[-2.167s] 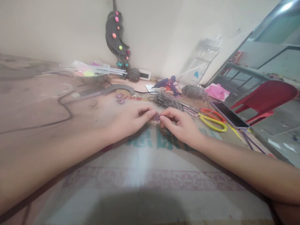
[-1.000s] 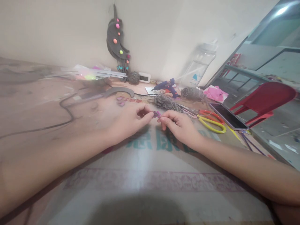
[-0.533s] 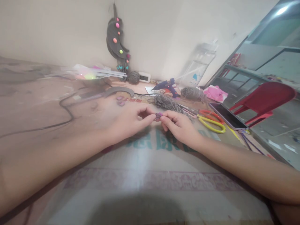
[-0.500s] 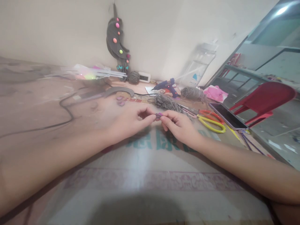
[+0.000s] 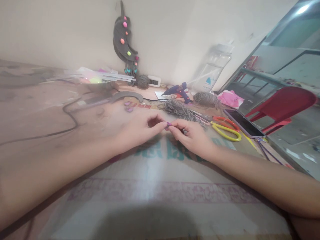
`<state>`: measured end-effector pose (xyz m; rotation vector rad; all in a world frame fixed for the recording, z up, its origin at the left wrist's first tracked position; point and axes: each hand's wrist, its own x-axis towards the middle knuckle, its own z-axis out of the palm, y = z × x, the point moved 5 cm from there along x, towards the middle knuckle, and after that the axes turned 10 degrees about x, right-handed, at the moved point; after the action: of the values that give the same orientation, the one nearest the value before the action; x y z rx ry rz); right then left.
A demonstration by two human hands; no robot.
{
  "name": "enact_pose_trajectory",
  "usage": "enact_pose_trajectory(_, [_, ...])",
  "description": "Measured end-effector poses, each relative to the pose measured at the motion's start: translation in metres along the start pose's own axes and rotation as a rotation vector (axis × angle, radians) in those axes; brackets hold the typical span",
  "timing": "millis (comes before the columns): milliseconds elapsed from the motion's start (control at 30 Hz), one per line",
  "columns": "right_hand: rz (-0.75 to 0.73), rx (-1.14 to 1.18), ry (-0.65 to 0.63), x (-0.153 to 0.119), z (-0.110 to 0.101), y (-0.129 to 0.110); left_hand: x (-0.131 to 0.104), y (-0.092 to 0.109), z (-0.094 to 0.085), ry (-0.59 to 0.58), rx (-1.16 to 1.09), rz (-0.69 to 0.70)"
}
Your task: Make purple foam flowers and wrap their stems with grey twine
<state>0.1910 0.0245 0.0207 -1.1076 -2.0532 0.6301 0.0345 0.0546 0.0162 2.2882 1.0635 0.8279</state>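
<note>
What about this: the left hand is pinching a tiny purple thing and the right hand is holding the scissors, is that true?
Not the scissors part. The head view shows the right hand at the tiny purple thing too, and the scissors lying by the phone. The left hand is indeed pinching it.

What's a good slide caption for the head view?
Left hand and right hand pinch a small purple piece near tangled grey yarn.
</note>
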Motion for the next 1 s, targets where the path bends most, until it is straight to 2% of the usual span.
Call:
enact_pose_trajectory(267, [0.029,0.015,0.004,0.000,0.000,0.003,0.001,0.001,-0.002,0.008,0.017,0.035])
enact_pose_trajectory(400, [0.058,0.062,0.042,0.001,-0.003,0.005,0.002,0.000,0.001,-0.014,-0.050,0.092])
enact_pose_trajectory(667, [0.070,0.134,0.028,0.001,-0.003,0.006,0.001,-0.003,0.002,-0.004,-0.021,-0.017])
enact_pose_trajectory(1000, [0.066,0.179,0.100,0.000,-0.007,0.011,0.000,0.001,0.000,-0.011,0.013,-0.036])
